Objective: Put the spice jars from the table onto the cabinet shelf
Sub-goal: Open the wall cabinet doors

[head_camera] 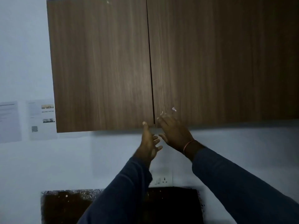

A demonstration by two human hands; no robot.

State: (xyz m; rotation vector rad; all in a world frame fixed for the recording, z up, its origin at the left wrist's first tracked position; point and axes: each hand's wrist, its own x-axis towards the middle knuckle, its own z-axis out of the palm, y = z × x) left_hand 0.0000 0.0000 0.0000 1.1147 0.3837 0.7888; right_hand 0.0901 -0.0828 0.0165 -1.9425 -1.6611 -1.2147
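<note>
A brown wooden wall cabinet fills the upper view, with its left door and right door both closed. My left hand reaches up under the bottom edge of the left door, its thumb touching the edge near the centre gap and its fingers apart. My right hand lies with its fingertips on the lower corner of the right door, beside the gap. Neither hand holds anything. No spice jars are in view, and the shelf is hidden behind the doors.
A dark speckled stone counter lies below, partly covered by my arms. A white wall socket sits on the wall above it. Printed papers hang on the pale wall left of the cabinet.
</note>
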